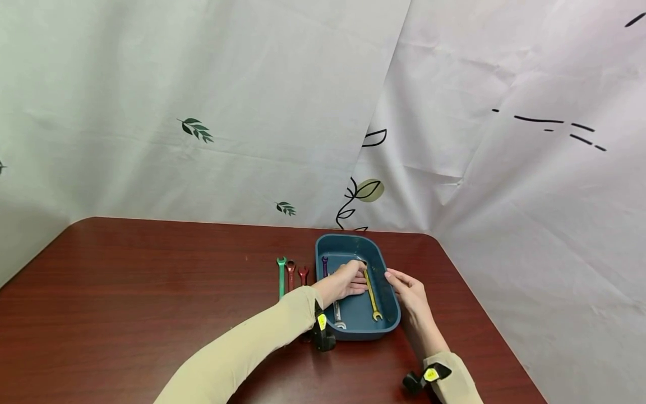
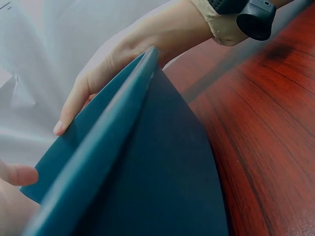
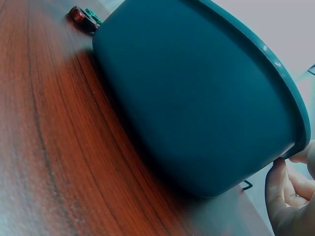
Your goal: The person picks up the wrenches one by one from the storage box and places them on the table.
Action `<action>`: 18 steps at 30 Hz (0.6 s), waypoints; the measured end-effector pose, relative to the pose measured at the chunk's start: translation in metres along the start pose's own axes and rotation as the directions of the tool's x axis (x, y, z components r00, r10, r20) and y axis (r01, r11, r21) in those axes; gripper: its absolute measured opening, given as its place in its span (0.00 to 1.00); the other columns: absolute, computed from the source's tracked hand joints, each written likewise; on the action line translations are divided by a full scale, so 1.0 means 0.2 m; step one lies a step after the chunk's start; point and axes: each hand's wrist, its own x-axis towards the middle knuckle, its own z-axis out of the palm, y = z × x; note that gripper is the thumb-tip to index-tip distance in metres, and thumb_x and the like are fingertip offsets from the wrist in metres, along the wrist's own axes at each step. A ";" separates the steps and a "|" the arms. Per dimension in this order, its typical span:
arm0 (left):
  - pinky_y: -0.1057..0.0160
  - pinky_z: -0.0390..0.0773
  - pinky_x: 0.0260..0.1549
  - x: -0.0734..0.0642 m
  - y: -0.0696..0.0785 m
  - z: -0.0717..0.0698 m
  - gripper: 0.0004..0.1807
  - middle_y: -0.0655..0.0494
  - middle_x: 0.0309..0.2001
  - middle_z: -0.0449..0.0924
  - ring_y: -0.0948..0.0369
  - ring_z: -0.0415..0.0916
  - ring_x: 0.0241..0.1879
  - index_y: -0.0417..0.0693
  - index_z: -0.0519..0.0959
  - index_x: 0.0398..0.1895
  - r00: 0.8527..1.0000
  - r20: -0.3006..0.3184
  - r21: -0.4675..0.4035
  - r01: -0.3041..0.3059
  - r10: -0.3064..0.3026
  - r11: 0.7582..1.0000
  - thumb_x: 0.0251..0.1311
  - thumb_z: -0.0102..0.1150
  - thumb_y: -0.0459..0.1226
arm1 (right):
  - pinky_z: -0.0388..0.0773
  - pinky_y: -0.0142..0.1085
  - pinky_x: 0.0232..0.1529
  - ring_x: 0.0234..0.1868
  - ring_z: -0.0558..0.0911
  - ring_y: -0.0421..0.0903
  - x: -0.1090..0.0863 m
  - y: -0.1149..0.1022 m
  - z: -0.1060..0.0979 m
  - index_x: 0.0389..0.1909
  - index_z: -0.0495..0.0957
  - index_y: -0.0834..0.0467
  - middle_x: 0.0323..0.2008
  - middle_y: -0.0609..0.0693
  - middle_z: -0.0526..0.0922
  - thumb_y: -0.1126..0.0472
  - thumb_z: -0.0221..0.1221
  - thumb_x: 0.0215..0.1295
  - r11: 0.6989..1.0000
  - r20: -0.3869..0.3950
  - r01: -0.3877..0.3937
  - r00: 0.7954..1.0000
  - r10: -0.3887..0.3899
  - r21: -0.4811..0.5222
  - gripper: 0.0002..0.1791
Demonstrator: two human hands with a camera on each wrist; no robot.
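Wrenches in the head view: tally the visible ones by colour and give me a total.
Green wrench: 1
Red wrenches: 2
Purple wrench: 1
Silver wrench: 1
Yellow wrench: 1
Total: 6 visible

A yellow wrench [image 1: 372,294] slants inside the round-cornered blue bin [image 1: 360,335].

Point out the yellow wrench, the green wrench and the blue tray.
Yellow wrench [image 1: 370,290]: head view, middle of the shaft.
Green wrench [image 1: 281,280]: head view, visible shaft.
Blue tray [image 1: 359,315]: head view, bare floor inside.
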 end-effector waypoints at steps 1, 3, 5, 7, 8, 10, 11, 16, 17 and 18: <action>0.50 0.75 0.60 0.00 0.00 0.00 0.29 0.29 0.59 0.71 0.40 0.73 0.59 0.22 0.63 0.63 1.000 0.004 -0.008 0.002 -0.002 1.000 0.64 0.46 0.37 | 0.84 0.30 0.32 0.28 0.84 0.37 0.00 0.00 0.00 0.59 0.73 0.69 0.30 0.44 0.85 0.60 0.63 0.63 1.000 0.000 -0.002 1.000 0.002 0.002 0.26; 0.50 0.75 0.60 0.00 0.00 0.00 0.30 0.28 0.59 0.70 0.40 0.73 0.59 0.22 0.63 0.62 1.000 0.006 -0.016 0.006 -0.006 1.000 0.64 0.46 0.38 | 0.84 0.30 0.33 0.29 0.84 0.37 0.00 0.00 0.00 0.59 0.73 0.68 0.32 0.45 0.86 0.60 0.63 0.63 1.000 0.000 -0.006 1.000 0.006 0.002 0.26; 0.50 0.75 0.60 0.00 0.00 0.01 0.31 0.28 0.59 0.70 0.40 0.73 0.59 0.21 0.63 0.62 1.000 0.004 -0.020 0.008 -0.008 1.000 0.63 0.47 0.38 | 0.84 0.30 0.34 0.31 0.85 0.38 0.00 0.00 0.00 0.59 0.73 0.68 0.34 0.46 0.86 0.59 0.63 0.63 1.000 -0.001 -0.007 1.000 0.007 0.001 0.26; 0.50 0.75 0.60 0.00 0.00 0.01 0.31 0.28 0.60 0.70 0.40 0.72 0.59 0.21 0.63 0.63 1.000 0.004 -0.025 0.014 -0.014 1.000 0.63 0.47 0.39 | 0.85 0.31 0.34 0.31 0.85 0.38 0.00 0.00 0.00 0.59 0.73 0.68 0.35 0.47 0.86 0.59 0.63 0.63 1.000 -0.006 -0.008 1.000 0.008 0.003 0.26; 0.50 0.76 0.60 0.00 0.00 0.01 0.31 0.28 0.60 0.70 0.40 0.73 0.59 0.21 0.63 0.62 1.000 0.005 -0.023 0.015 -0.015 1.000 0.62 0.48 0.39 | 0.85 0.31 0.35 0.32 0.85 0.38 0.00 0.00 0.00 0.59 0.73 0.68 0.35 0.47 0.86 0.59 0.63 0.63 1.000 -0.005 -0.007 1.000 0.007 0.000 0.26; 0.50 0.76 0.60 0.01 0.00 0.01 0.33 0.28 0.61 0.69 0.39 0.72 0.59 0.22 0.62 0.63 1.000 0.014 -0.032 0.024 -0.024 0.999 0.62 0.49 0.39 | 0.85 0.31 0.35 0.32 0.85 0.39 0.00 0.00 0.00 0.59 0.73 0.69 0.36 0.47 0.86 0.59 0.63 0.63 1.000 -0.005 -0.003 1.000 0.002 -0.004 0.27; 0.49 0.76 0.59 0.01 0.00 0.01 0.33 0.28 0.61 0.68 0.39 0.72 0.59 0.22 0.61 0.64 0.999 0.020 -0.039 0.030 -0.029 0.999 0.62 0.49 0.40 | 0.85 0.31 0.34 0.31 0.85 0.39 0.00 0.00 0.00 0.59 0.73 0.69 0.35 0.47 0.86 0.59 0.63 0.63 1.000 -0.007 -0.002 1.000 0.002 -0.003 0.26; 0.49 0.76 0.59 0.01 0.00 0.01 0.37 0.28 0.65 0.62 0.39 0.71 0.59 0.23 0.55 0.67 0.997 0.063 -0.084 0.055 -0.050 0.995 0.62 0.52 0.40 | 0.85 0.31 0.33 0.30 0.84 0.38 0.00 0.00 0.00 0.59 0.73 0.69 0.34 0.46 0.85 0.59 0.63 0.63 1.000 -0.009 0.002 1.000 -0.002 -0.019 0.26; 0.49 0.76 0.59 0.01 0.00 0.01 0.38 0.28 0.65 0.62 0.39 0.71 0.59 0.23 0.55 0.68 0.996 0.067 -0.086 0.058 -0.052 0.995 0.62 0.52 0.40 | 0.84 0.30 0.33 0.30 0.84 0.38 0.00 0.00 0.00 0.59 0.74 0.69 0.33 0.45 0.85 0.58 0.63 0.63 1.000 -0.011 0.002 1.000 -0.002 -0.023 0.26; 0.49 0.77 0.59 0.01 0.00 0.01 0.38 0.29 0.65 0.61 0.39 0.71 0.59 0.23 0.54 0.68 0.996 0.072 -0.086 0.061 -0.055 0.994 0.62 0.52 0.40 | 0.84 0.30 0.33 0.30 0.84 0.38 0.00 0.00 0.00 0.59 0.74 0.68 0.33 0.45 0.85 0.58 0.63 0.63 1.000 -0.011 0.001 1.000 -0.002 -0.027 0.26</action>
